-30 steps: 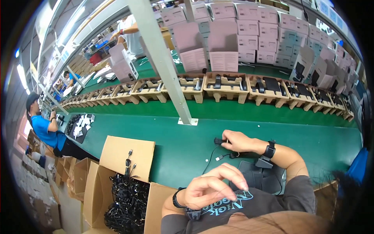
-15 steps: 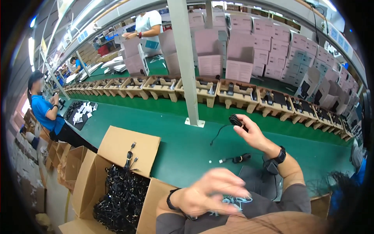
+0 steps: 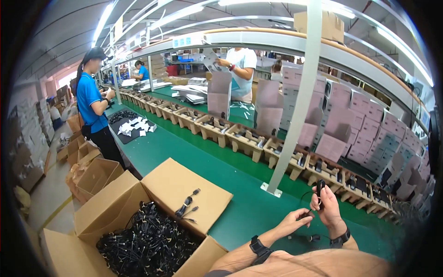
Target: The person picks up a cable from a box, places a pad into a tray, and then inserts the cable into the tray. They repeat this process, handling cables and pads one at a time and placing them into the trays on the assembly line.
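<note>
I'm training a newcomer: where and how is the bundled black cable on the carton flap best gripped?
Probably pinch the black cable across its thick, gathered middle, coming from above: it lies uncovered on the carton flap, while its thin connector ends stick out from the bundle.

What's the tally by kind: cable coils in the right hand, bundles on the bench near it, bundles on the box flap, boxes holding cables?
Cable coil in the right hand: 1
Black bundle on the green bench near it: 1
Tied bundle on the box flap: 1
Cardboard box holding black cables: 1
Total: 4
</note>
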Demonstrator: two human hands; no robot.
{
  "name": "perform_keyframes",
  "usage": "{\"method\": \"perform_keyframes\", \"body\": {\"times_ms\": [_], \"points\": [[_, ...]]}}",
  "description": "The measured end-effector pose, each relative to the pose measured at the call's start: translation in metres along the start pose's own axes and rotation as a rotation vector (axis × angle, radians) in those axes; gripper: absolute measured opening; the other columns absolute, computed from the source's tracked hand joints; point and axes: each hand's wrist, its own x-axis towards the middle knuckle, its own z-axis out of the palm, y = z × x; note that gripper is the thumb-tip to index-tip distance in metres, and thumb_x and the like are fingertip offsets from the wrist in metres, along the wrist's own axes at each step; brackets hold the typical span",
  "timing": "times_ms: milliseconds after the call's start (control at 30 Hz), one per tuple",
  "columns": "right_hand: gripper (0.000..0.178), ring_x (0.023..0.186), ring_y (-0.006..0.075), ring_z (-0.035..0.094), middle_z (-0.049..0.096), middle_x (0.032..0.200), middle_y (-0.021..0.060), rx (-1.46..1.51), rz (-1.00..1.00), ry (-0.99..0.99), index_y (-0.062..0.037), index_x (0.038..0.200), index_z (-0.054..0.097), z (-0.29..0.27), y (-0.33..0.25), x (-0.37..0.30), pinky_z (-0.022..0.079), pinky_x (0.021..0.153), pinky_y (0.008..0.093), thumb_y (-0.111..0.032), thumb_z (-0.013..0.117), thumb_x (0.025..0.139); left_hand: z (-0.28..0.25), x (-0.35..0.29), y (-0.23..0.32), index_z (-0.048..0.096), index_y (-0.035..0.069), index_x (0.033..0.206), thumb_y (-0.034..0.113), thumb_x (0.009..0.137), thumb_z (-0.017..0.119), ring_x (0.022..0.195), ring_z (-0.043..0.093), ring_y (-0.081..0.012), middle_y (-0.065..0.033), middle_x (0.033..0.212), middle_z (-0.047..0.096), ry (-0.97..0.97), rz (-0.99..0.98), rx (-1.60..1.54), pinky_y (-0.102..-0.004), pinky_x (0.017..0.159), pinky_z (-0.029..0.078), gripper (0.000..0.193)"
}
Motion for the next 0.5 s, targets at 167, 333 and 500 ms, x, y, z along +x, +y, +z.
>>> {"method": "perform_keyframes", "body": {"times_ms": [167,333,500], "points": [[0.022,0.071,0.0097,0.054,0.059,0.082,0.0029,-0.453,-0.021,0.162,0.0000,0.100,0.058,0.001,0.021,0.014,0.043,0.065,0.0228,-0.018,0.051,0.091,-0.006,-0.001,-0.019,0.051,0.000,0.107,0.025,0.088,0.057,0.088,0.055,-0.0153,-0.0065,0.094,0.057,0.326,0.137,0.025,-0.0280,0.082,0.043,0.032],[0.017,0.066,0.0086,0.048,0.051,0.075,0.0010,-0.909,-0.319,0.270,0.0010,0.092,0.059,-0.015,0.029,0.031,0.039,0.058,0.0232,-0.014,0.058,0.085,-0.024,-0.009,0.014,0.053,0.003,0.103,0.014,0.079,0.067,0.088,0.055,-0.0194,-0.0110,0.098,0.055,0.855,0.474,0.738,-0.0306,0.075,0.044,0.030],[0.017,0.063,0.0132,0.049,0.051,0.074,0.0050,-1.073,-0.312,0.229,0.0022,0.088,0.059,-0.016,0.027,0.031,0.040,0.056,0.0258,-0.013,0.062,0.081,-0.024,-0.011,0.015,0.052,0.003,0.100,0.008,0.076,0.068,0.080,0.054,-0.0209,-0.0087,0.090,0.055,0.782,0.389,0.506,-0.0303,0.069,0.044,0.029]]}}
